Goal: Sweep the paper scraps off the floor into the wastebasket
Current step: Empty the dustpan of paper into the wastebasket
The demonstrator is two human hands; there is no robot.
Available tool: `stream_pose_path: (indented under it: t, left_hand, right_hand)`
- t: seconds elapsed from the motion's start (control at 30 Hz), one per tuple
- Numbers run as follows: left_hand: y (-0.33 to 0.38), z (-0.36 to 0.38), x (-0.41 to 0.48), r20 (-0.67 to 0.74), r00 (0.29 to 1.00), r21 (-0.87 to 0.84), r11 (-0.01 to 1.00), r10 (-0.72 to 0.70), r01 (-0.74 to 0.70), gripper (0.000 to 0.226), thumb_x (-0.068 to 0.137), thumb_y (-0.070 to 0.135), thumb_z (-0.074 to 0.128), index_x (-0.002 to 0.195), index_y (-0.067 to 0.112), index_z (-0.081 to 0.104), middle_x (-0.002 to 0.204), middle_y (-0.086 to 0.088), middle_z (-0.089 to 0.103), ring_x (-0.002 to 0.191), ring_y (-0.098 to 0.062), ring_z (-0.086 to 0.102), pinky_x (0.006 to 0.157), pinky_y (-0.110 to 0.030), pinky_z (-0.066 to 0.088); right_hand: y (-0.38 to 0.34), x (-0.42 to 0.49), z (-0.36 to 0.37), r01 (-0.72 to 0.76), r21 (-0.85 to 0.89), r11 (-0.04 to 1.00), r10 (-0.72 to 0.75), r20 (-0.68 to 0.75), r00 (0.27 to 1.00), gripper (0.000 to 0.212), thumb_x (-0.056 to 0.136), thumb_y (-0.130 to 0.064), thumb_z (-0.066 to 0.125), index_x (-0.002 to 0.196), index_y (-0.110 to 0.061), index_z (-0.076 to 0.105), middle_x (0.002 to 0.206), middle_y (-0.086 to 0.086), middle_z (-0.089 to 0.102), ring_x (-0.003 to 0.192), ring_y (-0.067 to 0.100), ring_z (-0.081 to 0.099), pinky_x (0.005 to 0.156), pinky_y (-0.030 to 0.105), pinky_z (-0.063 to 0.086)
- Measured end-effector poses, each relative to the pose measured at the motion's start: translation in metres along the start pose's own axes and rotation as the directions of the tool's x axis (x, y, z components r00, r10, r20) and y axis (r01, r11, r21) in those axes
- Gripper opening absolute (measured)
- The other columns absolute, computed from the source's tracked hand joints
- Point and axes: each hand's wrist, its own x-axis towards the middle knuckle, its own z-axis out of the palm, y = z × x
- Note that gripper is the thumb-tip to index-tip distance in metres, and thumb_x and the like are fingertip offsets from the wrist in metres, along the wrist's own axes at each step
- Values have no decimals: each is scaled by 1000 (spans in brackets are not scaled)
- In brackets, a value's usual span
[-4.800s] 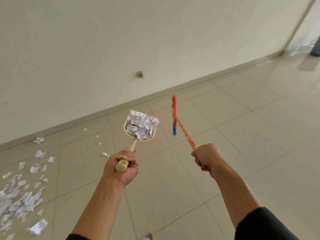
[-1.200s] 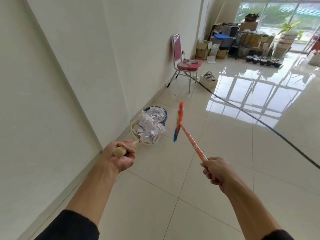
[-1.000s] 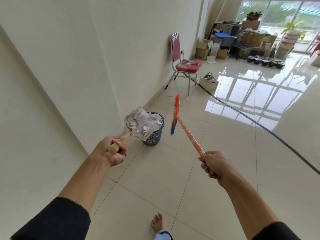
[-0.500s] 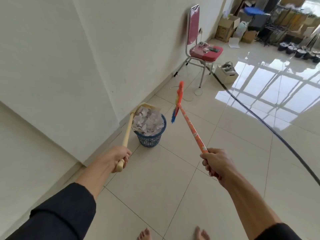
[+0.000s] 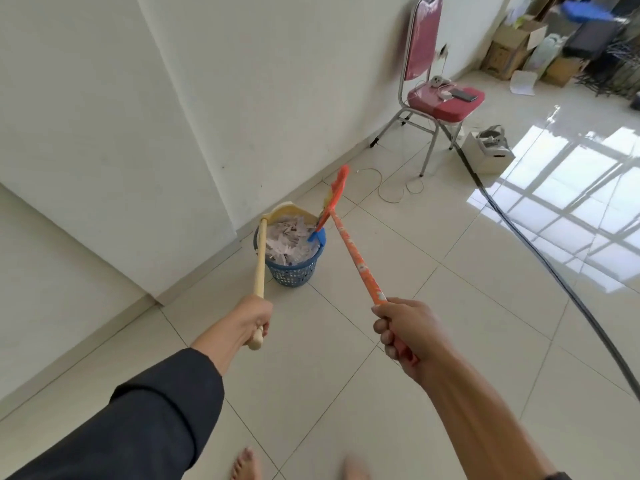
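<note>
Blue plastic lattice forms the wastebasket (image 5: 294, 268), standing on the floor (image 5: 433, 271) close against the wall, and it is heaped to the rim with paper scraps (image 5: 287, 239). Our left hand (image 5: 251, 318) is clenched round the smooth wooden handle of the cream dustpan (image 5: 289, 213), tipped over the far rim. Our right hand (image 5: 407, 332) grips the speckled orange stick of the broom (image 5: 349, 240), whose blue and orange bristles touch the near right rim. We judge the basket so full that light, crumpled scraps could slide off the pile onto the glossy tiles, and a hard push with the bristles might tip the light basket.
</note>
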Motion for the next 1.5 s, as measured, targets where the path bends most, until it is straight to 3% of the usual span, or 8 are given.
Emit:
stream_pose_path:
  t: [0.17, 0.37, 0.7, 1.03, 1.3, 1.5]
  left_hand:
    - [3, 24, -16, -31, 1000, 0, 1000, 3, -3, 40, 87, -7, 38, 124, -15, 52, 60, -11, 47, 45, -17, 41, 46, -21, 34]
    - [18, 35, -30, -66, 998, -30, 1000, -1, -1, 41, 87, -3, 47, 127, -9, 56, 62, -11, 50, 45, -16, 43, 46, -22, 35]
    - [33, 28, -71, -170, 975, 113, 986, 143, -125, 29, 85, -7, 48, 113, -11, 56, 71, -16, 55, 49, -23, 48, 48, -25, 40]
    - [38, 17, -92, -240, 949, 288, 948, 206, -133, 24, 88, -2, 46, 111, -3, 53, 73, -14, 60, 52, -22, 53, 49, -27, 44]
    - [53, 3, -103, -259, 942, 272, 952, 215, -143, 22, 86, -5, 45, 105, -3, 55, 73, -14, 59, 60, -26, 55, 56, -30, 44]
    - [60, -11, -114, -260, 940, 176, 968, 220, -178, 21, 92, -3, 47, 112, -4, 52, 68, -11, 52, 49, -18, 47, 44, -25, 38]
  right_hand:
    - [-6, -5, -33, -50, 117, 992, 42, 71, 997, 8, 97, -4, 55, 99, -5, 62, 56, 1, 46, 44, 9, 36, 37, 20, 26]
    - [8, 4, -47, -70, 113, 991, 62, 77, 995, 7, 96, -4, 54, 97, -6, 60, 55, 1, 46, 41, 8, 36, 37, 20, 26]
    - [14, 13, -68, -106, 131, 986, 100, 53, 994, 5, 95, -4, 55, 96, -3, 60, 52, 0, 47, 40, 8, 37, 36, 19, 28]
    - [7, 11, -66, -11, -80, 997, 17, 74, 997, 7, 93, -1, 53, 93, -2, 59, 61, 5, 47, 43, 10, 39, 38, 20, 28]
    - [-8, 13, -71, 44, -236, 971, -30, 64, 998, 17, 91, 1, 54, 106, 8, 60, 63, 10, 48, 40, 13, 38, 35, 19, 26]
    - [-21, 7, -73, 88, -305, 948, -69, 74, 995, 19, 89, 3, 54, 106, 11, 60, 64, 12, 49, 43, 16, 37, 35, 19, 26]
